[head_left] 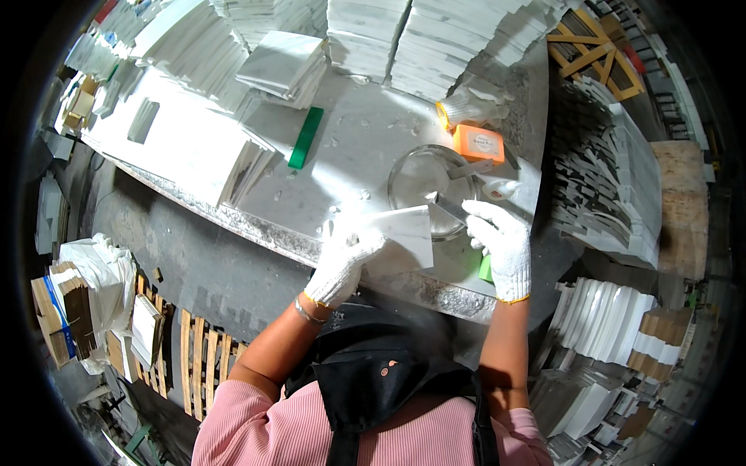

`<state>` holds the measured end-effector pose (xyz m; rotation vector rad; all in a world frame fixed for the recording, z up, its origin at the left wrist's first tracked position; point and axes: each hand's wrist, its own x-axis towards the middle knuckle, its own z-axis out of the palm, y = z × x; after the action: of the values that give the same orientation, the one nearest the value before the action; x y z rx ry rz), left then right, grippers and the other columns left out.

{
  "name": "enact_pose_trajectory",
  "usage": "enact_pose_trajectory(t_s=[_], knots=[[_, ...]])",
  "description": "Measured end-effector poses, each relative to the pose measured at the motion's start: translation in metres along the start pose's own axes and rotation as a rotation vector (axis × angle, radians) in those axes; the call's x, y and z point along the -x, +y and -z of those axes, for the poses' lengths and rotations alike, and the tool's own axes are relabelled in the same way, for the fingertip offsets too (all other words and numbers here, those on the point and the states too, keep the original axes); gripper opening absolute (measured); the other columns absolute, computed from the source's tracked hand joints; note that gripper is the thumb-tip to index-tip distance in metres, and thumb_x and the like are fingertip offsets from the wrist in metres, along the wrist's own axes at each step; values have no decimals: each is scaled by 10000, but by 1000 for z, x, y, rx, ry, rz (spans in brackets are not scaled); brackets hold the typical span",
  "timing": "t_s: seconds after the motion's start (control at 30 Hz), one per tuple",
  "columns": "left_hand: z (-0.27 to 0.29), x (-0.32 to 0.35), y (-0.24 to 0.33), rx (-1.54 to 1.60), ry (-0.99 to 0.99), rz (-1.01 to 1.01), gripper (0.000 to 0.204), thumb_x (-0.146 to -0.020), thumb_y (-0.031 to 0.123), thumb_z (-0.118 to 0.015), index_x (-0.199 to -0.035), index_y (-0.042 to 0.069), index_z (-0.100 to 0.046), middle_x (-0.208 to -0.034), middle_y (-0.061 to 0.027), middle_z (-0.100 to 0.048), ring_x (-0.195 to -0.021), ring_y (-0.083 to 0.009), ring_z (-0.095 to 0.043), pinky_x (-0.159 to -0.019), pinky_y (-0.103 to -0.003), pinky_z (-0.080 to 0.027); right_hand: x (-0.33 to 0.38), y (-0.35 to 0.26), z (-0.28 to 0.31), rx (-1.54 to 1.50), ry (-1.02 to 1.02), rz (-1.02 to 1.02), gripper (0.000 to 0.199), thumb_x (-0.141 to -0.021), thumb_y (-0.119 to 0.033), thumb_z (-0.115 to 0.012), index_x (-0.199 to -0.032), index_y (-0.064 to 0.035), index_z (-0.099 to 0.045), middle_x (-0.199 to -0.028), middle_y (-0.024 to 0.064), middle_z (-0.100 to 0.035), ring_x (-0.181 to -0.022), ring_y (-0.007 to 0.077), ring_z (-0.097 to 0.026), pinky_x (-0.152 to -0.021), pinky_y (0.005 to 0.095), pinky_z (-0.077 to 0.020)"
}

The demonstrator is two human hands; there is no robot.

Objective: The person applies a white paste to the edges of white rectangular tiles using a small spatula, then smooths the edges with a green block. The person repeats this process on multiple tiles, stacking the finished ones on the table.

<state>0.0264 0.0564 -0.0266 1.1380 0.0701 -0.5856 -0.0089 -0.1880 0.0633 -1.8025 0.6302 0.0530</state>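
My left hand [342, 252], in a white knitted glove, grips the left side of a white marble tile [404, 241] above the table's near edge. My right hand [501, 245], gloved alike, is closed on a small putty knife [449, 210]. Its blade points left over a round, shallow dish [394, 179] of whitish material, and a bit of white sits at the tip. The handle is hidden in the glove. Across the dish's right rim lies a pale flat scraper [471, 168]. Partly behind my right hand is a bright green block [486, 269].
An orange box [478, 144] and a crumpled white glove [474, 107] lie beyond the dish. Left of them is a green strip [306, 138]. Tile stacks [280, 66] line the table's far and left sides. A wooden pallet [203, 361] lies on the floor at left.
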Motion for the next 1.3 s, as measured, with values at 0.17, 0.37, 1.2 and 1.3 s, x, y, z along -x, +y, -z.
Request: enact_pose_trajectory(t_s=[0.17, 0.37, 1.2, 1.3], knots=[[5, -1, -3, -3, -39, 42, 334, -894, 155, -655, -1200, 27, -618, -1105, -32, -616, -1061, -133, -528, -1031, -321, -335, 10, -4, 2, 0, -5, 102, 280, -881, -74, -682, -1153, -18, -715, -856, 19, -686, -654, 49, -571, -565, 193, -421], [3, -1, -5, 18, -12, 6, 280, -891, 197, -663, -1117, 31, -665, -1027, -23, -633, -1012, -120, -533, -1088, -358, -260, 15, -9, -1, 99, 11, 222, 245, -878, 6, -664, -1113, -19, -729, -891, 35, -690, -705, 71, -599, -620, 229, -490], [6, -1, -5, 125, -20, 49, 337, -868, 77, -669, -1199, 53, -612, -1110, -8, -594, -1063, -124, -523, -995, -292, -382, 18, 2, 6, 24, 6, 60, 240, -876, -45, -676, -1107, -7, -728, -835, 36, -693, -660, 73, -583, -598, 225, -470], [4, 0, -1, 146, -24, 68, 330, -882, 125, -674, -1195, 42, -609, -1103, -16, -595, -1064, -121, -519, -1009, -300, -373, 16, 2, 8, 12, 52, 55, 232, -878, -46, -672, -1099, -9, -732, -846, 30, -691, -661, 67, -577, -595, 228, -470]])
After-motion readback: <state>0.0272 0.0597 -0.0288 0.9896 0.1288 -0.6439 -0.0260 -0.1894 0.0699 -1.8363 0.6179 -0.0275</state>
